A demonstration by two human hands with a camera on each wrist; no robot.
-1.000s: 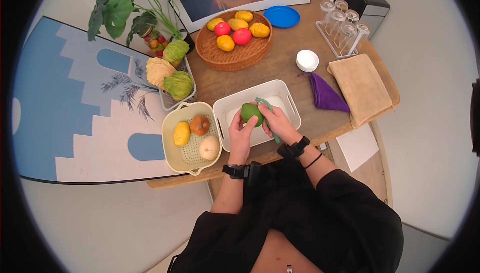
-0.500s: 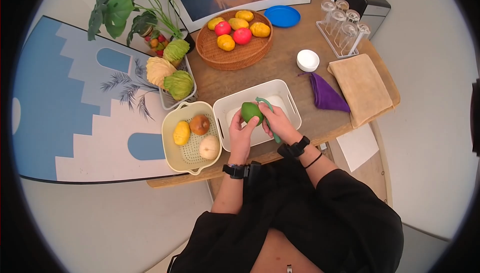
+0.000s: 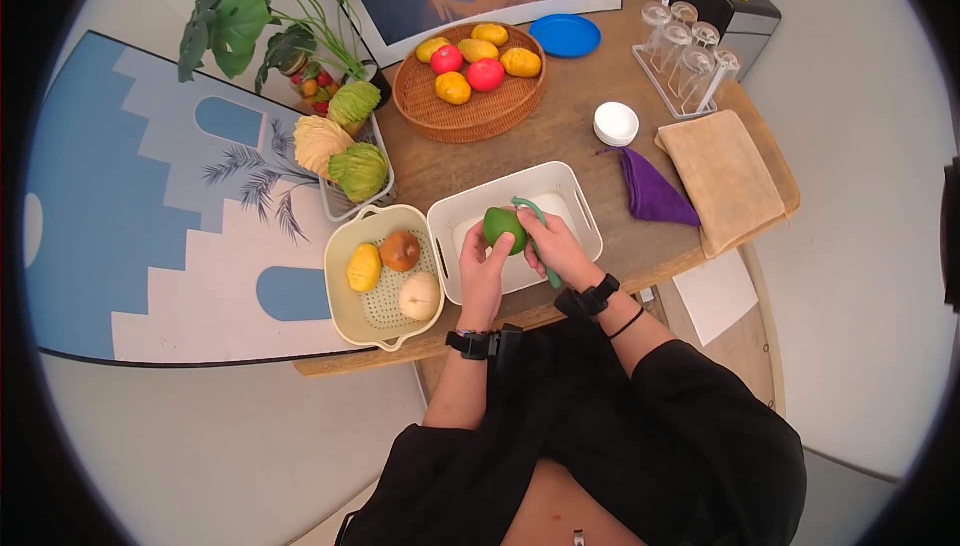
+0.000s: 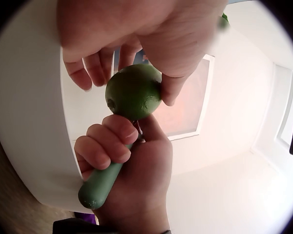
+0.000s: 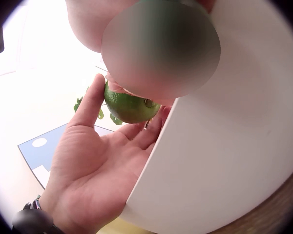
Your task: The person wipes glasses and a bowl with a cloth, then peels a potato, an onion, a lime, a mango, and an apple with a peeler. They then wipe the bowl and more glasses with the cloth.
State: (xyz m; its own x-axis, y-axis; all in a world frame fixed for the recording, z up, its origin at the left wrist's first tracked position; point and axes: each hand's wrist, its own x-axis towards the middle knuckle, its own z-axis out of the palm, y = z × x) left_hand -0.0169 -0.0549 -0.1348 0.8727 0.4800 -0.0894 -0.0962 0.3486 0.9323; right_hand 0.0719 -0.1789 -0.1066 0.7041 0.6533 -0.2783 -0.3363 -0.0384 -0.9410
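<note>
Over the white bin (image 3: 449, 289), my left hand (image 3: 482, 271) holds a green lime (image 3: 502, 230) between thumb and fingers. My right hand (image 3: 560, 251) grips a green-handled peeler (image 3: 553, 277), its fingers wrapped round the handle. In the left wrist view the thick handle (image 4: 100, 187) slants down from under the lime (image 4: 136, 92), with the right fingers right at the fruit's underside. The right wrist view shows the glossy lime (image 5: 129, 106) against the left fingertips, with the left palm (image 5: 102, 170) turned up. The peeler's blade is mostly hidden by the fruit and fingers.
Left of the bin stands a cream colander (image 3: 337, 296) with several fruits. Behind are a wicker basket (image 3: 465, 126) of fruit and a grey basket (image 3: 385, 186) of leafy heads. To the right lie a purple cloth (image 3: 655, 186), white bowls (image 3: 615, 124) and a tan cloth (image 3: 725, 181).
</note>
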